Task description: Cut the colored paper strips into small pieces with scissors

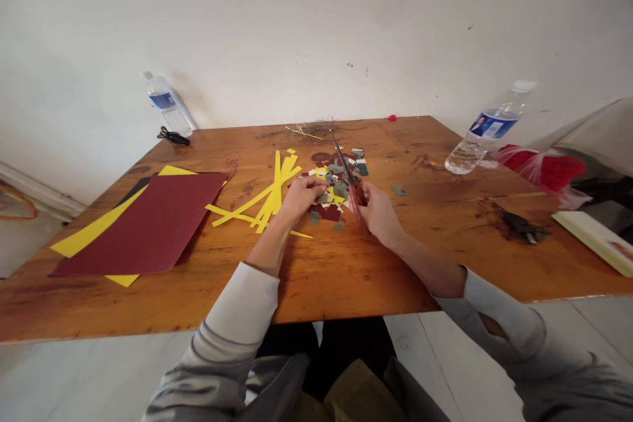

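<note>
My right hand (pixel 380 212) is closed on the handles of a pair of scissors (pixel 345 161), whose blades point away toward the wall. My left hand (pixel 301 196) has its fingers pressed together at the left edge of a pile of cut paper pieces (pixel 339 178); what it pinches, if anything, is too small to make out. Green, white, yellow and dark red scraps make up the pile. Just left of my left hand, several long yellow paper strips (pixel 271 196) lie crossed over one another.
Dark red sheets (pixel 148 224) over yellow sheets (pixel 93 231) lie at the left. Bottles stand at the back left (pixel 168 105) and right (pixel 487 128). A black plug (pixel 521 225), a pale box (pixel 596 242) and a red bundle (pixel 544 168) are at the right.
</note>
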### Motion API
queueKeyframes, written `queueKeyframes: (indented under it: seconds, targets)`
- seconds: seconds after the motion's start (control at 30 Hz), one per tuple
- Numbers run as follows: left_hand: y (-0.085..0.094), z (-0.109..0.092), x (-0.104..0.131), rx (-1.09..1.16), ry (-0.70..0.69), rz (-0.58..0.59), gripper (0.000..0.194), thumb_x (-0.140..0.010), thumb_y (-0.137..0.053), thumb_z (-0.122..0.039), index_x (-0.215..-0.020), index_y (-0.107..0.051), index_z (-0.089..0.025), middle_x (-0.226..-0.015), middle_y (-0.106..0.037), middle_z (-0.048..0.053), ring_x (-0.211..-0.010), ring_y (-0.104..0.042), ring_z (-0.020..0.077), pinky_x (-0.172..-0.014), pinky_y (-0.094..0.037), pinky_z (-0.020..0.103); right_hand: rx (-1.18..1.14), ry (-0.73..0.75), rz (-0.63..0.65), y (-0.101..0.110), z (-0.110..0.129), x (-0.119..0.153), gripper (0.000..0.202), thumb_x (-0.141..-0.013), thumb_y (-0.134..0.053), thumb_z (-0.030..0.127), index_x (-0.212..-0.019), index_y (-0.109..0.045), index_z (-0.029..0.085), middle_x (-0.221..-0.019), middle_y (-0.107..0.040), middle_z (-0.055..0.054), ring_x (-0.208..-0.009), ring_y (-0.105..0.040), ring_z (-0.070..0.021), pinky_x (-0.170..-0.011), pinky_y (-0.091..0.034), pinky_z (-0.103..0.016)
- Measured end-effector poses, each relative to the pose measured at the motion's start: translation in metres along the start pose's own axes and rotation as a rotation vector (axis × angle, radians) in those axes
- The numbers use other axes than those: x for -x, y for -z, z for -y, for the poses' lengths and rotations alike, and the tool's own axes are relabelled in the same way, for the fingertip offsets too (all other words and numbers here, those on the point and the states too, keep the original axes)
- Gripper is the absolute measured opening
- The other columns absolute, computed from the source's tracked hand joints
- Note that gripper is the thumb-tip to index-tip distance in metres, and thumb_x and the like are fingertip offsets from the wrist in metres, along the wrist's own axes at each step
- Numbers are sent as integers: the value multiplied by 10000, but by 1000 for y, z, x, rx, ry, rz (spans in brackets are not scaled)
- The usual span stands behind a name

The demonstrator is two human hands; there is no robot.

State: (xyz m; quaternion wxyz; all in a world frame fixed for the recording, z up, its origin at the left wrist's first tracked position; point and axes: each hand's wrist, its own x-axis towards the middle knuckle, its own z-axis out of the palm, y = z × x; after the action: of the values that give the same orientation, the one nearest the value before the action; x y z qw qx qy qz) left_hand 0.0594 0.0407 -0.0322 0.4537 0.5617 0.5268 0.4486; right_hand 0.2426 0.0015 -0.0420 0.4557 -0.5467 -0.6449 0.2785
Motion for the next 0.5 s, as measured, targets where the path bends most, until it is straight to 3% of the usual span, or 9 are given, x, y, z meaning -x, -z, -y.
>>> queueKeyframes:
  seconds: [0.1, 0.23, 0.37, 0.5]
  targets:
    - [-1, -1, 2, -45, 23, -34, 231, -806, -720, -272, -601, -670, -178, -537, -593, -18, -491, -486, 94, -505, -363, 222, 64, 19, -14, 2, 7, 3, 325, -793, -659, 403, -681, -385, 269, -588, -457, 21, -587, -479, -175, -562, -342, -294]
    - [-4, -6, 7, 80, 233, 186, 445, -882, -674, -465, -548, -636, -172, -492, -590, 43, -400, -473, 92, -398, -282, 218, 114, 88, -8, 2, 7, 7, 259, -765, -669, 369, -721, -435, 268, -617, -541, -3, -630, -572, -208, -597, -410, -305]
    - [-2, -9, 9, 273, 393, 266, 252, -780, -756, -333, -632, -659, -154, -546, -634, 43, -406, -495, 77, -389, -330, 189, 89, 97, 2, 1, 3, 7, 244, -769, -689, 393, -766, -479, 268, -677, -606, -33, -687, -624, -233, -613, -454, -316]
    - [-1, -10, 9, 351, 387, 220, 157, -651, -771, -167, -655, -614, -163, -555, -639, 21, -438, -550, 89, -408, -405, 179, 31, 65, 9, 2, 1, 5, 245, -820, -683, 436, -816, -514, 258, -735, -649, -43, -704, -618, -223, -626, -484, -320]
